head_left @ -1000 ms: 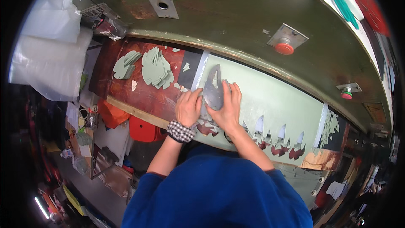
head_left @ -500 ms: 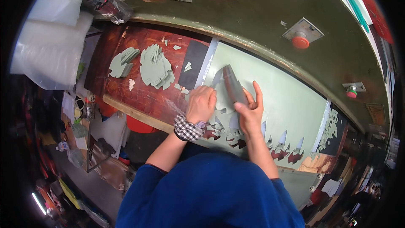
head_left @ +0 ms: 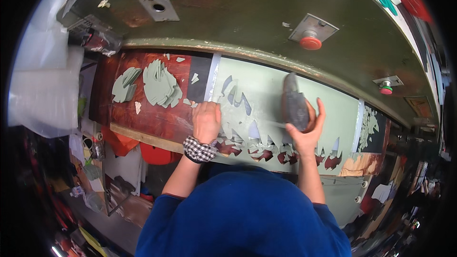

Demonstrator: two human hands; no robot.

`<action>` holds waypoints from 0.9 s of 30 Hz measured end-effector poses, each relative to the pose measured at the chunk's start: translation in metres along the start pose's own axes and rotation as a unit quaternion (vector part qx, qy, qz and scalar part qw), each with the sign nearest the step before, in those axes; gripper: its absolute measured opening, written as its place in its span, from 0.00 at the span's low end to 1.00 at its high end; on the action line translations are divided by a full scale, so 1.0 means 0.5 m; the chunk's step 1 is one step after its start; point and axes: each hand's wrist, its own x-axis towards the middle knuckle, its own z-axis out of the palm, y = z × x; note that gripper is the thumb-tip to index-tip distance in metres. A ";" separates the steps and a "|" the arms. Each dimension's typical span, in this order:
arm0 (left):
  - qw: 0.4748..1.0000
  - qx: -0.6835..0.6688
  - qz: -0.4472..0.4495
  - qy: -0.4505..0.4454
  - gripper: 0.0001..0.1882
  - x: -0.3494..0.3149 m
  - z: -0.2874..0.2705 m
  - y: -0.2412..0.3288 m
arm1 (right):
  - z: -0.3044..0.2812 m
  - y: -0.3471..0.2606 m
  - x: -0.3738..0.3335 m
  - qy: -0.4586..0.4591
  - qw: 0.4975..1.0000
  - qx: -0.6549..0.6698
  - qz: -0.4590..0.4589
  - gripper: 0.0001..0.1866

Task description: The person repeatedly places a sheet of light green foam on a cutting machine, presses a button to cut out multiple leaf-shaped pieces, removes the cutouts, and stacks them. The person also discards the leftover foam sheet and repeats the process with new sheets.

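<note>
In my right hand (head_left: pixel 307 135) is a dark, elongated cutting die (head_left: pixel 294 104), blurred by motion, gripped near its lower end and tilted over the pale green sheet material (head_left: pixel 257 81). Pointed holes run along the sheet's near edge, and more cut shapes show at its upper left. My left hand (head_left: pixel 206 119), a checked band around its wrist, rests with curled fingers at the sheet's left edge. What it may hold is hidden.
Stacks of cut green pieces (head_left: pixel 161 83) lie on the red-brown board (head_left: pixel 183 69) at left, with small scraps nearby. A green machine beam (head_left: pixel 228 24) with a red button (head_left: pixel 310 41) spans the far side. More scraps (head_left: pixel 370 131) lie at right.
My right hand has carried the die rightward, uncovering cut shapes in the sheet's upper left. My left hand has moved left to the sheet's edge. The whole view has shifted slightly.
</note>
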 end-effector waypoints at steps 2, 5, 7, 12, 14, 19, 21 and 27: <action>0.999 -0.017 0.017 0.023 0.06 0.006 0.007 -0.005 | 0.016 0.010 0.003 -0.066 0.993 -0.095 -0.017 0.59; 0.999 -0.038 0.014 0.028 0.05 0.030 0.020 -0.009 | 0.053 0.038 0.019 -0.108 0.958 -0.254 -0.079 0.58; 0.999 -0.044 -0.002 0.017 0.05 0.060 0.031 -0.013 | 0.066 0.054 0.055 -0.126 0.931 -0.314 -0.140 0.56; 0.998 -0.051 0.010 0.035 0.05 0.128 0.055 -0.024 | 0.061 0.063 0.110 -0.110 0.922 -0.346 -0.134 0.54; 0.997 -0.061 0.014 0.051 0.05 0.152 0.065 -0.029 | 0.045 0.054 0.108 -0.068 0.897 -0.407 -0.156 0.53; 0.968 -0.205 -0.139 0.029 0.18 0.143 0.053 -0.037 | -0.082 -0.019 0.123 0.107 0.873 -0.408 -0.245 0.63; 0.988 -0.095 -0.080 0.087 0.15 0.123 0.044 -0.038 | -0.167 -0.057 0.184 0.217 0.867 -0.377 -0.245 0.54; 0.998 0.015 -0.064 0.008 0.07 0.114 0.067 -0.044 | -0.246 -0.088 0.320 0.343 0.763 -0.509 -0.204 0.52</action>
